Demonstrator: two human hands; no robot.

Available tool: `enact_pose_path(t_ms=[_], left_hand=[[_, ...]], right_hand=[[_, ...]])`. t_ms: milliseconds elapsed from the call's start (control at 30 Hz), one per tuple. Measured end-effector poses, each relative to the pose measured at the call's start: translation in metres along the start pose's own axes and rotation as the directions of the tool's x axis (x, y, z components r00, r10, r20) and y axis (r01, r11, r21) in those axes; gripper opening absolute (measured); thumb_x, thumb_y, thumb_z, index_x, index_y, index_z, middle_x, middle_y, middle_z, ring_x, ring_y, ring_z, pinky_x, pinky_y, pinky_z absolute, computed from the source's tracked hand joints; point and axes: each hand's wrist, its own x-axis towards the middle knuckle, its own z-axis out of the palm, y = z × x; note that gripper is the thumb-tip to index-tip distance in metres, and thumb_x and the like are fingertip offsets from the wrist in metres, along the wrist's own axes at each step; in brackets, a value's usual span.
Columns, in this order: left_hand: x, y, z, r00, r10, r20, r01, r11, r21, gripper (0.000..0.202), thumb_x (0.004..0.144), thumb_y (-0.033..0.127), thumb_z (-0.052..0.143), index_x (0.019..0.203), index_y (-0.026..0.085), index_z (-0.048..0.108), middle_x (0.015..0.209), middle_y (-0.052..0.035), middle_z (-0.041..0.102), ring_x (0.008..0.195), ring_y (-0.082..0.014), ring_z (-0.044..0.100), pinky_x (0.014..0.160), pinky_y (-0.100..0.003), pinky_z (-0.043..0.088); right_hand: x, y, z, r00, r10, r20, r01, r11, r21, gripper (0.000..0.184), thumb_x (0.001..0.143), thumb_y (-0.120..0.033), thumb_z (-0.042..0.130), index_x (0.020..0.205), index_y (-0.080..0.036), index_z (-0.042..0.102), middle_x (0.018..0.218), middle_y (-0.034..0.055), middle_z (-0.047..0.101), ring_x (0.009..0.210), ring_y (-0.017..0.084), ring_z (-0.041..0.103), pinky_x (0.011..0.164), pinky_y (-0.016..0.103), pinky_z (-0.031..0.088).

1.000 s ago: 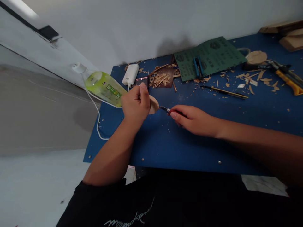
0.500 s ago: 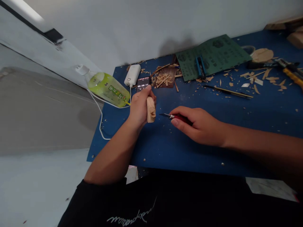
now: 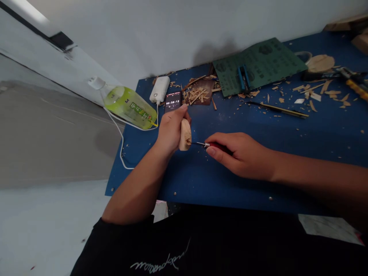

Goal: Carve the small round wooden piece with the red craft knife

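My left hand (image 3: 170, 129) is closed round a small pale wooden piece (image 3: 185, 135), holding it on edge just above the blue table (image 3: 218, 172). My right hand (image 3: 240, 153) pinches a red-handled carving knife (image 3: 211, 145). Its thin metal blade touches the lower end of the wooden piece. Behind my left hand a phone (image 3: 173, 101) lies flat with a running timer on its screen.
A white power bank (image 3: 159, 89) and a green-labelled bottle (image 3: 128, 106) lie at the back left, with a white cable trailing off the edge. Wood shavings (image 3: 198, 94), green sandpaper (image 3: 258, 65), a blue clip, a thin tool (image 3: 278, 110) and a wooden disc (image 3: 320, 62) sit further back.
My left hand turned the wooden piece from flat to on edge. The knife blade drew away for a moment and now touches the piece's lower end again.
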Motion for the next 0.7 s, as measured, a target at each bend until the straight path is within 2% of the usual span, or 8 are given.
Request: enact_pose_path(t_ms=[133,267,367,500,600,700], left_hand=[[0.002,-0.008,-0.003,0.999,0.029,0.036,-0.028,0.999,-0.024,0.059,0.101,0.063,0.063,0.058,0.023,0.057,0.051,-0.0002,0.048,0.044,-0.0116,0.043,0.045,-0.029,0.03],[0.003,-0.013,-0.007,0.991,0.13,-0.022,-0.128,0.99,0.066,0.062,0.104,0.064,0.062,0.058,0.023,0.058,0.051,-0.0003,0.05,0.045,-0.0127,0.044,0.046,-0.031,0.031],[0.001,-0.012,-0.009,0.954,0.279,-0.112,-0.25,0.943,0.219,0.062,0.107,0.062,0.062,0.059,0.022,0.06,0.052,0.0007,0.05,0.047,-0.012,0.042,0.048,-0.031,0.031],[-0.003,-0.011,-0.006,0.892,0.426,-0.15,-0.332,0.844,0.422,0.062,0.111,0.057,0.057,0.06,0.021,0.057,0.054,0.0008,0.05,0.052,-0.0122,0.045,0.053,-0.031,0.033],[-0.006,-0.012,-0.001,0.897,0.417,-0.147,-0.308,0.828,0.468,0.063,0.113,0.058,0.054,0.061,0.022,0.056,0.054,0.0003,0.05,0.053,-0.0127,0.045,0.053,-0.032,0.031],[-0.009,-0.009,0.005,0.938,0.328,-0.113,-0.267,0.89,0.369,0.065,0.111,0.063,0.055,0.061,0.022,0.057,0.053,0.0001,0.05,0.051,-0.0124,0.045,0.052,-0.032,0.032]], right_hand=[[0.0,0.0,0.002,1.0,0.013,0.006,-0.013,0.999,-0.038,0.037,0.115,-0.049,0.054,0.125,-0.02,0.074,0.1,0.0045,0.079,0.085,0.018,0.07,0.078,0.03,0.047],[0.001,-0.001,0.003,0.998,0.067,0.015,-0.065,0.993,-0.102,0.036,0.114,-0.049,0.054,0.122,-0.02,0.073,0.103,0.0057,0.08,0.086,0.02,0.071,0.079,0.032,0.045],[0.001,-0.003,0.004,0.991,0.135,0.014,-0.13,0.971,-0.199,0.037,0.115,-0.051,0.05,0.118,-0.021,0.071,0.105,0.0067,0.081,0.086,0.022,0.071,0.077,0.034,0.042],[0.001,-0.005,0.009,0.975,0.221,0.032,-0.195,0.913,-0.359,0.042,0.118,-0.053,0.041,0.112,-0.021,0.068,0.103,0.009,0.08,0.081,0.023,0.069,0.071,0.035,0.036],[0.001,-0.004,0.01,0.967,0.252,0.036,-0.213,0.878,-0.428,0.045,0.118,-0.054,0.038,0.105,-0.02,0.065,0.096,0.0092,0.079,0.077,0.023,0.066,0.068,0.036,0.031],[0.002,-0.004,0.006,0.974,0.223,0.046,-0.185,0.892,-0.412,0.047,0.117,-0.057,0.041,0.096,-0.022,0.063,0.084,0.0058,0.074,0.072,0.021,0.061,0.068,0.035,0.029]])
